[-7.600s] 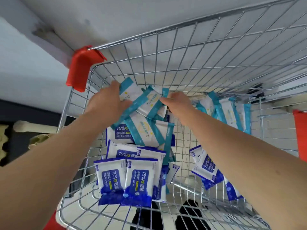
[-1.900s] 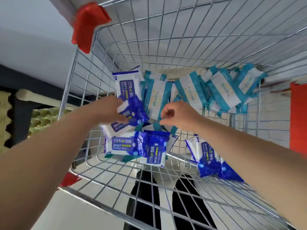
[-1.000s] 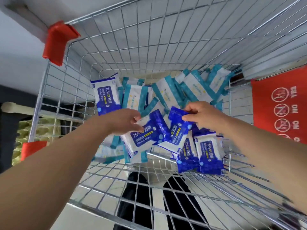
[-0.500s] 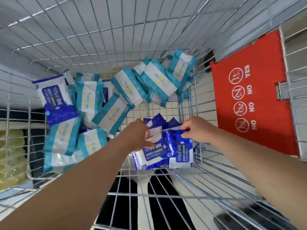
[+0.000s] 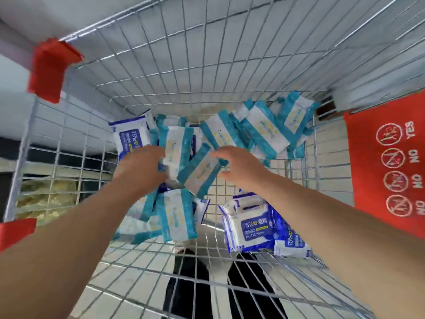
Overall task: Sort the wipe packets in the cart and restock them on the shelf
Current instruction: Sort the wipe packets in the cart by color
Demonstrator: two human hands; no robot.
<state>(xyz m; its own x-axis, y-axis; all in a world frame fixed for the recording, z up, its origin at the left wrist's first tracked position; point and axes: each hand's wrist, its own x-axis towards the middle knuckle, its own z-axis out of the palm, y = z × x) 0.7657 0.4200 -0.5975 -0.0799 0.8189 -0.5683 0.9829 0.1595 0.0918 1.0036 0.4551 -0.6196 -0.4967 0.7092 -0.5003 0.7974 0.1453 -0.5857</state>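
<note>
The head view looks down into one wire cart (image 5: 207, 65) with two sorts of wipe packets in it. The teal-striped packets (image 5: 264, 132) are white with teal bands along both long sides. At least eight show, fanned from 12 to 2 o'clock along the far wall and heaped from the centre down toward 7 o'clock; overlap hides the full count. The blue packets (image 5: 253, 226) are white with dark blue ends and a blue label reading "75%" and "Alcohol Wipes". A stack of about four lies at 5 o'clock on the cart floor, and a lone blue packet (image 5: 132, 137) leans at 11 o'clock.

Two hands meet near the centre. The left hand (image 5: 142, 166) lies over the teal heap, fingers bent downward — blur hides whether they grip anything. The right hand (image 5: 240, 168) is spread, its fingers (image 5: 218, 154) straight and touching the upper edge of a tilted teal packet (image 5: 202, 173).

One red sign panel (image 5: 391, 169) hangs at 3 o'clock; two red corner guards (image 5: 53, 70) sit at 10 and 8 o'clock.
</note>
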